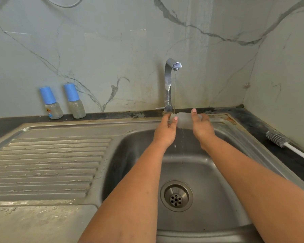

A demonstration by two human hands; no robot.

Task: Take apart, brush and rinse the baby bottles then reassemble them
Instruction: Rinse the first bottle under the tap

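A clear bottle body point(185, 120) lies sideways under the thin stream from the tap point(170, 81), above the sink basin point(218, 172). My left hand point(166, 131) grips its left end and my right hand point(201, 128) grips its right end. Water drips from the bottle into the basin. Two assembled baby bottles with blue caps point(50, 103) point(74, 101) stand on the dark counter against the wall at the left. A bottle brush point(277, 137) with a white handle lies on the counter at the right.
A ribbed steel drainboard point(47, 165) stretches left of the basin. The drain point(176, 196) sits in the basin floor below my arms. Marble-pattern walls close off the back and the right side.
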